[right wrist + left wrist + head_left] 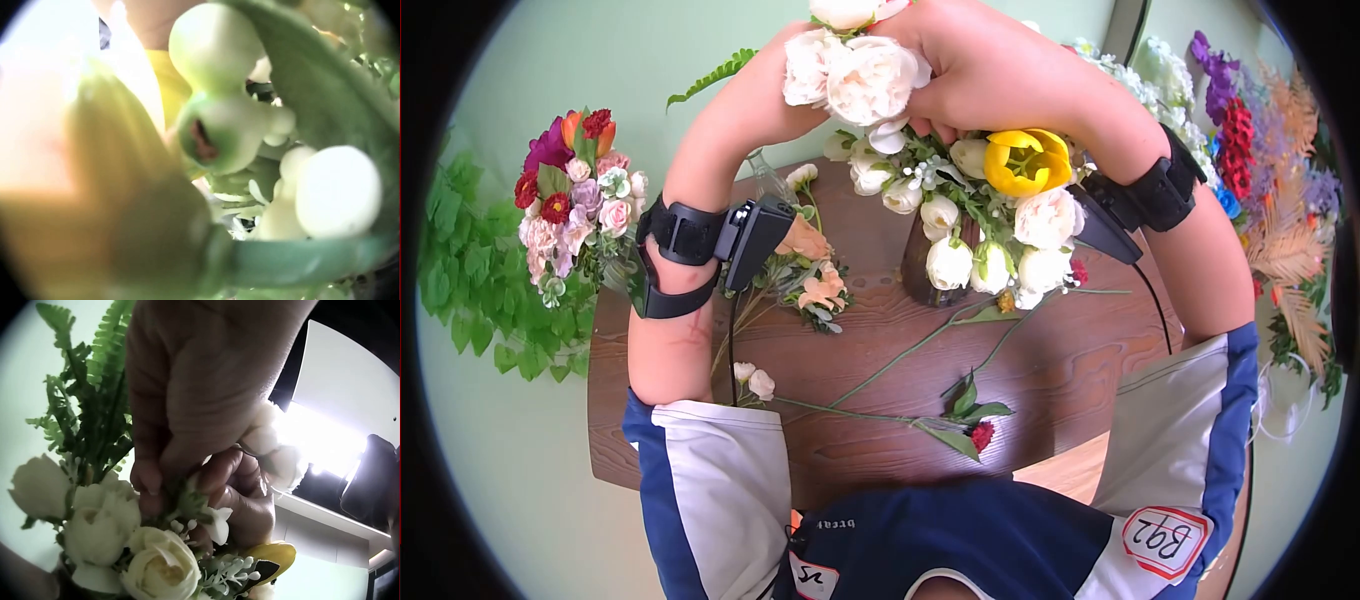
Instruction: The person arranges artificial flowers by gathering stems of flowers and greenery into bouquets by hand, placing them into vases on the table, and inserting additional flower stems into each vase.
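Note:
Both hands meet over an arrangement of white roses (pixel 950 265) and a yellow tulip (pixel 1025 162) in a dark brown vase (pixel 930 255). In the left wrist view my left hand (pixel 206 381) reaches down from above, fingertips pinching a green stem among the white blooms. Beside it are the curled fingers of my right hand (pixel 970 70), holding the stem of a spray of pale peonies (pixel 855 78). Those peonies cover much of my left hand in the head view. Blurred petals, pale buds (pixel 219 119) and a green stem (pixel 300 257) fill the right wrist view, hiding the right hand.
Across the brown wooden table (pixel 880 370) lie loose stems with a red flower (pixel 982 435) and small pale roses (pixel 755 380). Peach flowers (pixel 820 285) lie near a clear glass vase (pixel 770 180). A mixed bouquet (pixel 580 205) is at left; more flowers (pixel 1240 150) stand at right.

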Action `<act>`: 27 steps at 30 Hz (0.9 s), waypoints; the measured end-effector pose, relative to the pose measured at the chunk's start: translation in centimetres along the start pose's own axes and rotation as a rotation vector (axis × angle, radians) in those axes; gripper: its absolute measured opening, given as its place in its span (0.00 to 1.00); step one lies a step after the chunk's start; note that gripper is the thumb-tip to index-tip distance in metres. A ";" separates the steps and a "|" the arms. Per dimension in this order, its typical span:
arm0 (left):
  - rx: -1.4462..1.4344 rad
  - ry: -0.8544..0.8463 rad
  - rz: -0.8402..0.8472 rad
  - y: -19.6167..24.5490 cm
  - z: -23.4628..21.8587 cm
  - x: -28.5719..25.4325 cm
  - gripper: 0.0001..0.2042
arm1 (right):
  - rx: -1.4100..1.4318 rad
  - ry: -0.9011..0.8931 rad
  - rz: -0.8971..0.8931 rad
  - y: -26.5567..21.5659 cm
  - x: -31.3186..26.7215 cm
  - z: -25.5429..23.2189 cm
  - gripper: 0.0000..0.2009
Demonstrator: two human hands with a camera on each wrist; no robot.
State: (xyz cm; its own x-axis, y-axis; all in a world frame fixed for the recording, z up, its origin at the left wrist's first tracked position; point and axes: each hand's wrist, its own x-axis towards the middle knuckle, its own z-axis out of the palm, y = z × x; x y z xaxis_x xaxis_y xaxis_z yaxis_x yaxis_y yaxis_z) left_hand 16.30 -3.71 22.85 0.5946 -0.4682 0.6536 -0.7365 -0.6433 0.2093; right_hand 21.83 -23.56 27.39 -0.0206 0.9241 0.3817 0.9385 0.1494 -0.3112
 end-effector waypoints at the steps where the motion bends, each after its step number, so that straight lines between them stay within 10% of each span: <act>1: 0.053 -0.089 0.009 -0.7 -0.5 0.0 0.19 | -0.042 -0.042 0.014 -0.8 0.0 -0.6 0.02; 11: -0.534 0.389 -0.301 3.2 -2.4 1.1 0.04 | -0.040 -0.046 0.090 0.2 0.1 0.0 0.03; 12: 0.392 0.207 -0.024 3.6 -3.4 1.5 0.06 | -0.047 -0.008 -0.021 0.2 0.2 0.1 0.04; 15: 0.534 0.150 0.086 5.3 -3.4 2.2 0.10 | -0.181 -0.075 0.051 -0.8 -0.1 -0.6 0.04; 19: 0.096 0.098 0.222 2.1 -1.1 3.7 0.13 | -0.177 0.010 -0.162 1.3 -0.2 0.3 0.08; 23: 0.071 -0.018 -0.317 4.3 -0.1 3.1 0.15 | -0.035 0.049 -0.002 0.9 -0.7 0.5 0.15; 27: 0.083 -0.031 -0.206 2.9 -0.2 2.9 0.14 | -0.009 0.015 -0.118 1.6 -0.6 0.5 0.15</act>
State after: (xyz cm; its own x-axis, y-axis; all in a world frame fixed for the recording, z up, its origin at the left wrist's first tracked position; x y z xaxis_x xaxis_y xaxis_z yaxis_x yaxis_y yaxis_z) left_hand 15.80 -6.79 25.52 0.7404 -0.3396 0.5801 -0.5701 -0.7744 0.2743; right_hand 23.14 -23.69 26.22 -0.1255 0.8948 0.4285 0.9329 0.2534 -0.2559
